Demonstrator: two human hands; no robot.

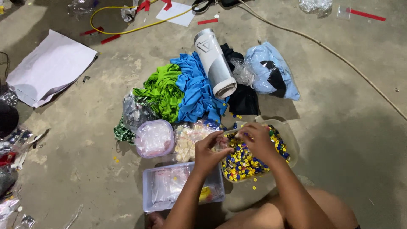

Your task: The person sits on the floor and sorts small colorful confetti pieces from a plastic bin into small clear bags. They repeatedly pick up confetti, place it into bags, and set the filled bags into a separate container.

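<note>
At your twelve o'clock a white roll (pixel 215 62) bearing a dark shield-shaped mark lies across the cloth pile. At one o'clock — a clear bag of pale blue and black fabric (pixel 271 71). At ten, a clear bag of whitish pieces (pixel 154 138). Nearer, at nine — a clear box (pixel 149 186) holding plastic sachets.

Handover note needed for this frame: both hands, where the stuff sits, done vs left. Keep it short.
Left hand: over the near edge of the tray of yellow and blue buttons, fingers pinched; what they hold is too small to tell.
Right hand: over the same tray, fingers curled together against the left.
Nearby: clear box of small plastic bags in front, bag of pale buttons, round lidded tub, folded cloth pile behind.
Done: cannot tell.
Left: tray is full; loose buttons on the floor.
</note>
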